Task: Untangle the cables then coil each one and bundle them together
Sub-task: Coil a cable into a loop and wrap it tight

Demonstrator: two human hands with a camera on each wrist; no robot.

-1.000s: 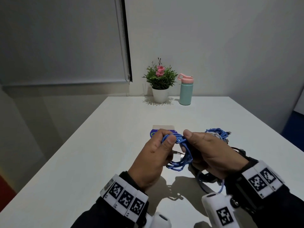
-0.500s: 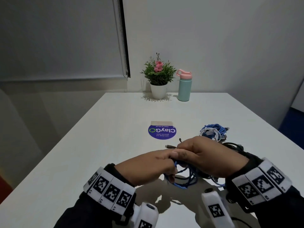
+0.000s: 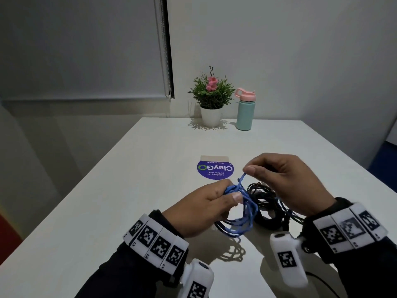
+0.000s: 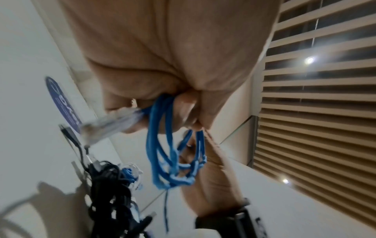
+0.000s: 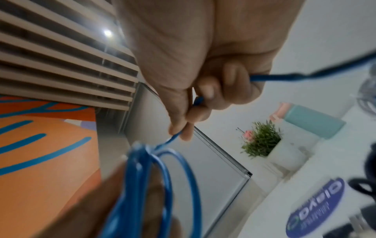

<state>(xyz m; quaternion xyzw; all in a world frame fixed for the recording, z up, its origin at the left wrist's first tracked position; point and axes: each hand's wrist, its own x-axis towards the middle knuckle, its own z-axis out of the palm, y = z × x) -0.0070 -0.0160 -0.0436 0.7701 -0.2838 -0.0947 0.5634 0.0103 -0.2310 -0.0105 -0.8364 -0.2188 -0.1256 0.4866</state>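
Observation:
A blue cable [image 3: 245,209] hangs in several loops above the white table [image 3: 107,211]. My left hand [image 3: 217,198] grips the top of those loops between thumb and curled fingers; the left wrist view shows the coil [image 4: 164,145] hanging from that fist. My right hand [image 3: 253,171] is raised just above and to the right, pinching the cable's free strand [image 5: 175,136] between thumb and forefinger, with the strand running on through its curled fingers. A tangle of black cables [image 3: 266,203] lies on the table under my right hand.
A round purple sticker [image 3: 214,168] lies on the table beyond my hands. A potted plant [image 3: 211,100] and a teal bottle [image 3: 245,110] with a pink lid stand at the far edge. The table's left edge runs diagonally beside my left arm.
My hands were pressed together low over the cables. My right hand has since risen and drawn a strand of the blue cable up, while my left keeps hold of the loops.

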